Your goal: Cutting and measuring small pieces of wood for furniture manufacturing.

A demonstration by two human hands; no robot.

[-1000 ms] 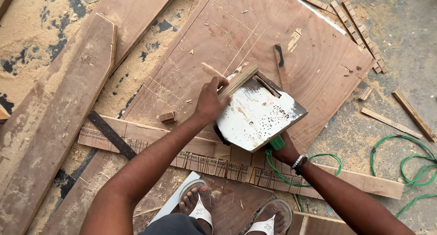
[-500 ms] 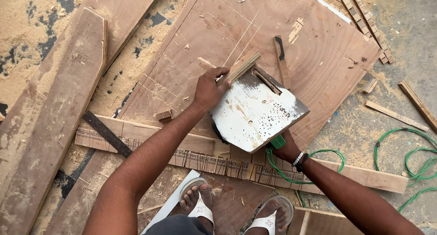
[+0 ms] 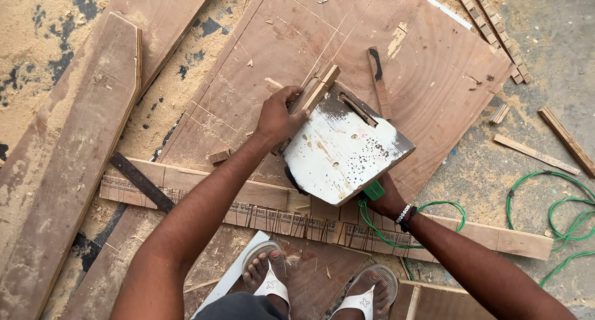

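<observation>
A power saw with a white paint-flecked base plate (image 3: pixel 342 153) is turned base-up over a large brown plywood sheet (image 3: pixel 434 60). My left hand (image 3: pixel 280 117) grips the wooden guide strip (image 3: pixel 316 87) fixed along the plate's left edge. My right hand (image 3: pixel 385 199) is under the plate's near right corner, closed on the saw's green handle (image 3: pixel 374 190); most of that hand is hidden. A watch band (image 3: pixel 405 216) sits on the right wrist.
A green cable (image 3: pixel 545 202) loops across the concrete at right. A marked wooden batten (image 3: pixel 260 211) lies crosswise before my sandalled feet (image 3: pixel 266 276). A dark metal ruler (image 3: pixel 141 181), thick planks (image 3: pixel 74 146), sawdust and offcut strips (image 3: pixel 533 153) surround the sheet.
The saw and both hands have stayed nearly in place; the left hand has shifted slightly along the guide strip, and the view has drifted a little.
</observation>
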